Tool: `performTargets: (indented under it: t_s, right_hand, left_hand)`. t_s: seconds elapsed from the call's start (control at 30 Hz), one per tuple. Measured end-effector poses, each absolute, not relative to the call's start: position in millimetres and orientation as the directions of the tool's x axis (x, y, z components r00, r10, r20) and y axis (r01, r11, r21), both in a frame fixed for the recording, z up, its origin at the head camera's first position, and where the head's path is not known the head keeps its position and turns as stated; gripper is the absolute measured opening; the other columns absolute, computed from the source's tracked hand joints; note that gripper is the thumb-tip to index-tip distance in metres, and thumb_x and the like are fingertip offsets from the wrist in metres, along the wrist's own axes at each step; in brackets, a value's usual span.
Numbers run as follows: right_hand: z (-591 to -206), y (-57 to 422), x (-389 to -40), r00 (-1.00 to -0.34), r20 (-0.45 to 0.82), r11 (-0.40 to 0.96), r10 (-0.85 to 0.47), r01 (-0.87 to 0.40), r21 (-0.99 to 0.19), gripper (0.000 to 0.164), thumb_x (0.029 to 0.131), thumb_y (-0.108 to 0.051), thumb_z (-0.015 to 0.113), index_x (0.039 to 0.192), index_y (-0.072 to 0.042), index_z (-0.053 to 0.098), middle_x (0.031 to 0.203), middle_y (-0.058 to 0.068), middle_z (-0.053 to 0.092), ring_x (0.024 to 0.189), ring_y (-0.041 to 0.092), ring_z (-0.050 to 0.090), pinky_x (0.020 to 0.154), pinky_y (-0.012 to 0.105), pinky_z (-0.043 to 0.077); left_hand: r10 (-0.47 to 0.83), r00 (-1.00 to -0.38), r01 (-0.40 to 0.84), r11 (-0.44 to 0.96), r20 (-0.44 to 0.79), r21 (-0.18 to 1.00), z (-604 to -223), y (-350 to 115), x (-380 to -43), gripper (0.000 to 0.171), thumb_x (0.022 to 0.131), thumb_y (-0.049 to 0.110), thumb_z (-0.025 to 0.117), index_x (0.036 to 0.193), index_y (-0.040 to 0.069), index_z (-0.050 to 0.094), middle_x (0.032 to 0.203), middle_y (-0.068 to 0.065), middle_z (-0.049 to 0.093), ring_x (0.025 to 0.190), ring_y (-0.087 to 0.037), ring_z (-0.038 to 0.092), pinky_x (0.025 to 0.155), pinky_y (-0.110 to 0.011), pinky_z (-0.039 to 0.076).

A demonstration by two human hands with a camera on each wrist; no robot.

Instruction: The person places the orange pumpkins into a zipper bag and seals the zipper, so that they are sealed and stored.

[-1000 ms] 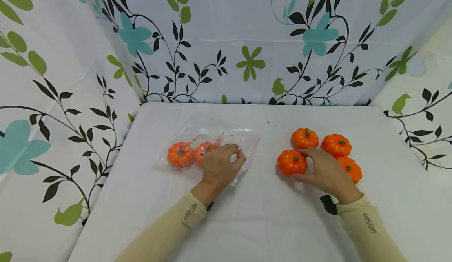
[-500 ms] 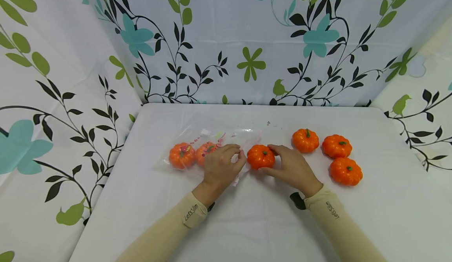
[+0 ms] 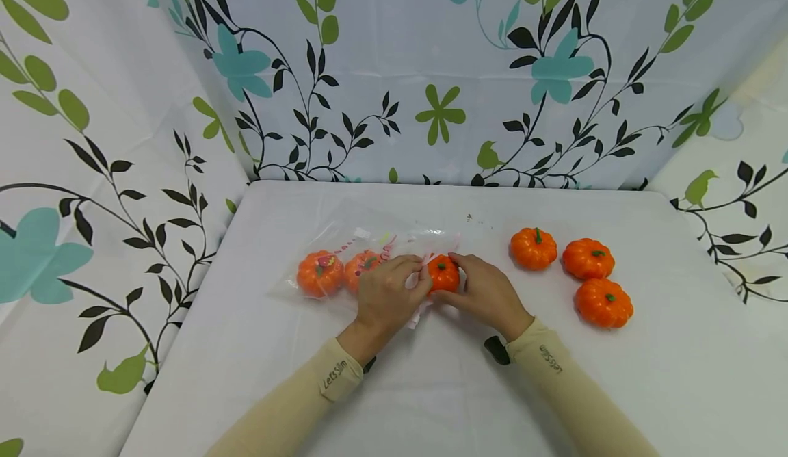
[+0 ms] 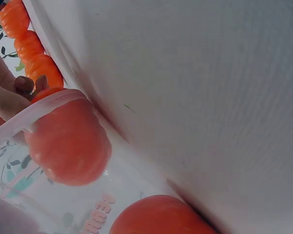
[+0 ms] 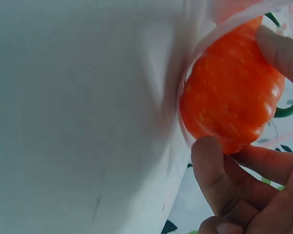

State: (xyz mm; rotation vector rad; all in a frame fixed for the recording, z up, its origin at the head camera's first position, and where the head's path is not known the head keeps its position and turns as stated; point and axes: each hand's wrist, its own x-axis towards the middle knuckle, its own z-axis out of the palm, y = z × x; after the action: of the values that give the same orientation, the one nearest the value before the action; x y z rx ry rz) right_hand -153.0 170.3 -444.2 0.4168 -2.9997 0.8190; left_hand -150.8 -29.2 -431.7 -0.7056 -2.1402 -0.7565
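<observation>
A clear zip bag (image 3: 369, 221) with pink print lies on the white table, with two small orange pumpkins (image 3: 319, 274) inside. My left hand (image 3: 384, 293) pinches the bag's edge near its mouth. At that mouth, my right hand (image 3: 489, 294) holds another small pumpkin (image 3: 444, 276) between thumb and fingers. In the right wrist view the bag's pinkish rim curves around this pumpkin (image 5: 232, 92), whose green stem points sideways. The left wrist view shows most of it behind the bag's film (image 4: 71, 141), with the right fingers at its outer end.
Three more orange pumpkins (image 3: 587, 259) sit on the right side of the table (image 3: 431, 388). A patterned curtain (image 3: 394, 67) with leaves and flowers hangs behind the table and along its sides.
The right hand took a pumpkin from the group on the right and carried it left to the bag, where it now sits partly within the mouth. The left hand stayed at the bag's edge.
</observation>
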Motion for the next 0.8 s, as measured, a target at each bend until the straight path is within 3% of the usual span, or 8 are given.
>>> performTargets:
  t_s: [0.1,0.17,0.3,0.4,0.57,0.8]
  right_hand:
    - [-447,165,-156,-0.966,0.083,0.831,-0.243,-0.252,-0.496,0.084,0.079,-0.054,0.081,0.138,0.001,0.058,0.124,0.014,0.067,0.104,0.027,0.066,0.088,0.042,0.056]
    - [-449,161,-158,-0.967,0.089,0.827,-0.237,-0.249,-0.504,0.08,0.079,-0.052,0.081,0.136,0.0,0.059,0.124,0.013,0.067,0.106,0.027,0.065,0.089,0.043,0.056]
    - [-453,155,-164,-0.966,0.111,0.825,-0.232,-0.256,-0.504,0.068,0.081,-0.046,0.081,0.13,-0.004,0.061,0.118,0.009,0.068,0.099,0.022,0.065,0.087,0.039,0.057]
    - [-454,150,-170,-0.963,0.132,0.821,-0.235,-0.27,-0.503,0.059,0.082,-0.039,0.082,0.126,-0.005,0.061,0.106,0.006,0.067,0.088,0.02,0.061,0.077,0.035,0.057]
    - [-455,141,-178,-0.964,0.129,0.795,-0.233,-0.265,-0.545,0.058,0.082,-0.029,0.084,0.128,-0.004,0.06,0.097,0.004,0.063,0.08,0.02,0.054,0.066,0.032,0.049]
    - [-455,135,-183,-0.964,0.105,0.715,-0.246,-0.253,-0.651,0.059,0.083,-0.022,0.083,0.134,-0.007,0.058,0.118,0.006,0.066,0.095,0.022,0.058,0.092,0.039,0.052]
  left_hand:
    - [0.242,-0.562,0.686,0.671,0.791,0.283,-431,-28,-149,0.004,0.077,0.007,0.075,0.079,0.004,0.078,0.086,-0.004,0.076,0.073,-0.015,0.074,0.058,-0.026,0.059]
    - [0.245,-0.559,0.686,0.673,0.792,0.276,-430,-28,-149,0.005,0.077,0.007,0.074,0.079,0.005,0.078,0.086,-0.004,0.076,0.072,-0.016,0.074,0.058,-0.027,0.059]
    - [0.249,-0.551,0.692,0.669,0.796,0.27,-430,-27,-148,0.007,0.079,0.008,0.072,0.079,0.004,0.078,0.085,-0.005,0.076,0.07,-0.016,0.073,0.057,-0.027,0.059]
    - [0.248,-0.548,0.698,0.661,0.799,0.274,-430,-27,-147,0.008,0.08,0.009,0.072,0.079,0.004,0.078,0.085,-0.005,0.076,0.071,-0.017,0.074,0.059,-0.028,0.059]
    - [0.238,-0.541,0.706,0.649,0.807,0.282,-432,-26,-148,0.008,0.08,0.008,0.071,0.079,0.004,0.078,0.088,-0.006,0.077,0.074,-0.016,0.074,0.061,-0.028,0.059]
    - [0.233,-0.538,0.703,0.654,0.81,0.279,-433,-25,-148,0.006,0.078,0.007,0.073,0.079,0.004,0.078,0.087,-0.005,0.076,0.07,-0.014,0.073,0.057,-0.027,0.058]
